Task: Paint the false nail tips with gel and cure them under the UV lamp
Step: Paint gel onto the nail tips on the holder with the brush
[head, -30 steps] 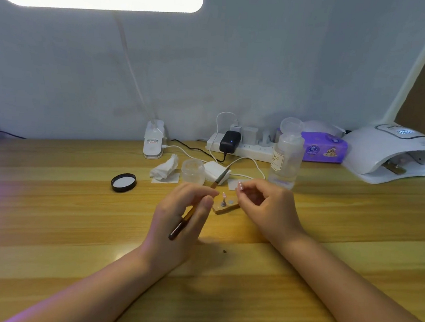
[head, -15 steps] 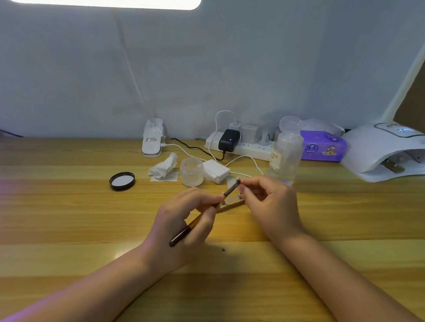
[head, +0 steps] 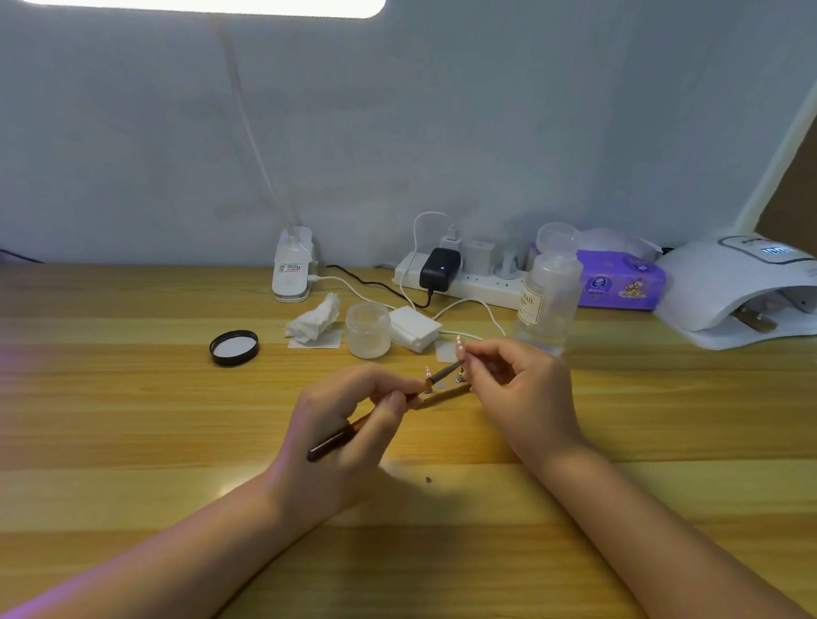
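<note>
- We see the left hand (head: 342, 429) over the wooden table (head: 104, 410), fingers curled and clamped on a brown brush (head: 371, 422); the handle sticks out low-left and the tip points up-right.
- Right hand (head: 521, 392): thumb and forefinger pinched together on a small pin carrying a pale nail tip (head: 460, 347); the brush tip meets it or sits just beside it, we cannot tell which.
- A wooden holder (head: 442, 396) lies on the table between the hands, under the brush tip, with another nail tip (head: 427, 373) standing on it.
- The UV lamp (head: 752, 292) sits far right at the back, well apart from the hands, display lit, with a second wooden holder inside.
- Behind the hands we note a small open jar (head: 368, 323), its black lid (head: 233, 347) to the left, a crumpled tissue (head: 312, 322), a stack of white pads (head: 412, 327), a clear bottle (head: 548, 294), a power strip (head: 466, 279) and a purple tissue pack (head: 618, 284).
</note>
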